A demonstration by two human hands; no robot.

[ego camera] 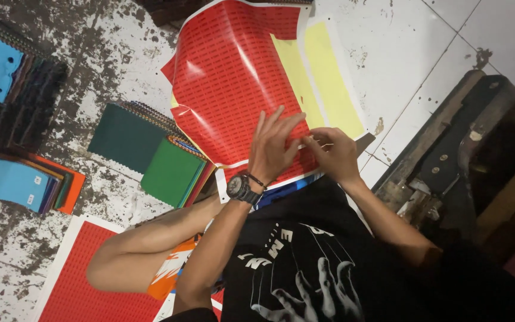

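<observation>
Black printed shirt point(305, 262) and a bent knee fill the near edge, w/ a second red sheet point(81, 292) lying on the floor under the leg. Just beyond, both hands meet on the near edge of a big glossy red sticker sheet point(227, 77), which lies on the stained white tile floor point(412, 53) at centre, far from the camera, its left part bowed up and catching glare.

Left hand point(272, 146), wristwatch point(239, 188) on it, lies flat on the sheet, fingers spread and straight, pressing down rather than gripping anything. Right hand point(332, 155) sits just beside it to the right, fingers curled in a near-closed pinch at the sheet's surface (whether a small sticker is actually caught between them I can't tell, too small).

Pale yellow backing point(323, 77) shows to the right where the red layer is gone, w/ a white border round it.

Handling, as I judge it: sheet is light, thin, floppy and slick; it buckles readily, so it wants one flat palm holding it down. Red film prob. tears or creases if pulled fast. Best hold is at a peeled edge or corner near the red/yellow boundary, pinched w/ fingertips, low angle.

Left of the sheet: stacks of spiral-bound pads, dark green point(126, 134), bright green point(171, 173), and blue ones point(7, 182) further left. Dark worn wooden frame point(448, 143) stands at right.
</observation>
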